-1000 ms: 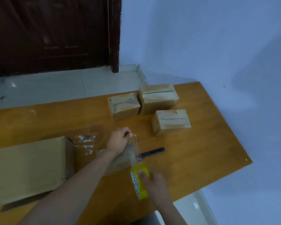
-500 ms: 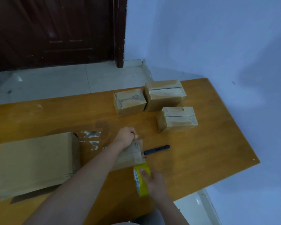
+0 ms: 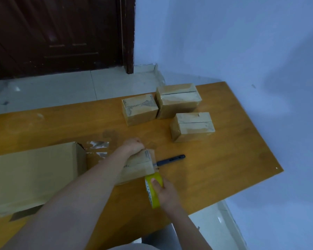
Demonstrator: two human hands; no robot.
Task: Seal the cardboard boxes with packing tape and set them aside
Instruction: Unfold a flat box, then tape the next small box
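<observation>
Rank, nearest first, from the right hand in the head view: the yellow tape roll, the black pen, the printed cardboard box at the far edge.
From the right hand:
1. Yellow tape roll: gripped in that hand.
2. Black pen: just beyond it, lying on the wooden table.
3. Printed cardboard box: farthest, by the table's far edge.

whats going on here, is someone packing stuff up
A person is taping a small cardboard box shut on the wooden table. The left hand presses on the box's far edge while the right hand holds the yellow tape roll at its near corner. Three boxes stand further back.
</observation>
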